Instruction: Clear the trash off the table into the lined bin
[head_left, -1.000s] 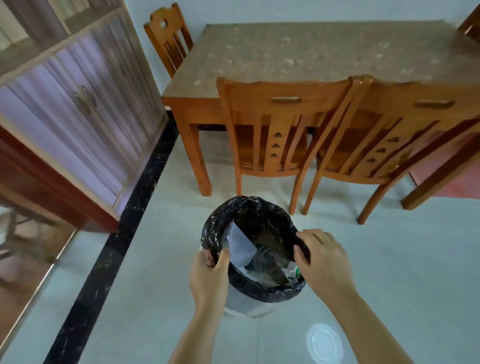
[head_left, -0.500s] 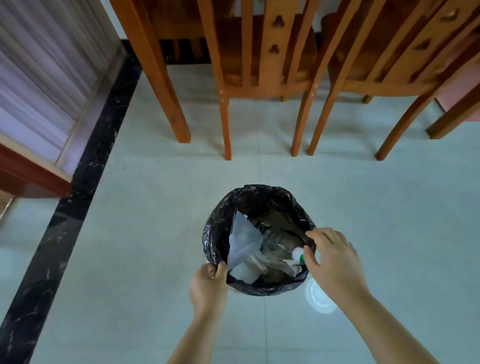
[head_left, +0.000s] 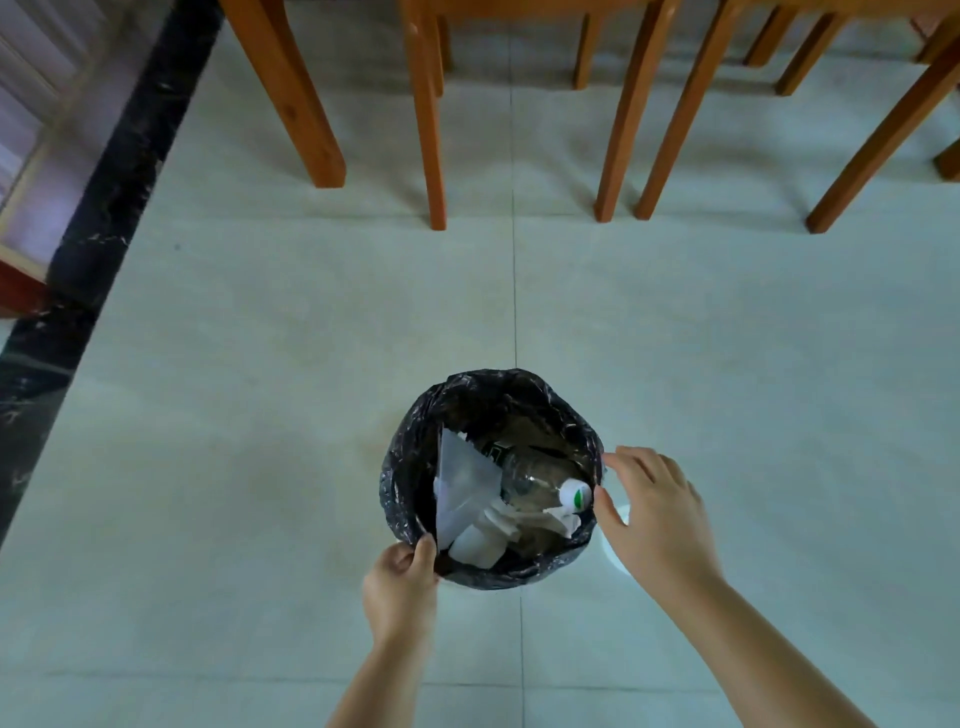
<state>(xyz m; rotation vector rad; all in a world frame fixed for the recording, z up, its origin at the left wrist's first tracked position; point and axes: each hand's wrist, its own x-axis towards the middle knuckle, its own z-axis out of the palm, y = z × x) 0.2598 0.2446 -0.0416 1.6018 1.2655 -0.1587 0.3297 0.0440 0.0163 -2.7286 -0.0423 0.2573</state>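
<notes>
Two hands | left hand (head_left: 400, 577) pinches liner (head_left: 402, 467) rim | right hand (head_left: 657, 512) loose beside rim, half covering white disc (head_left: 613, 555)

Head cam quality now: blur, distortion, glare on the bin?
Head view: lined bin sharp; light soft and even, shadows faint; chair legs splay from wide-angle distortion; cabinet at the frame's left edge smeared; mild sheen on the bottle, no harsh glare.

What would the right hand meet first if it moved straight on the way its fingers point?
Probably the black liner, at its right rim: the right hand points left, fingertips close to it. Just beyond lies the bottle cap. Depth is uncertain.
</notes>
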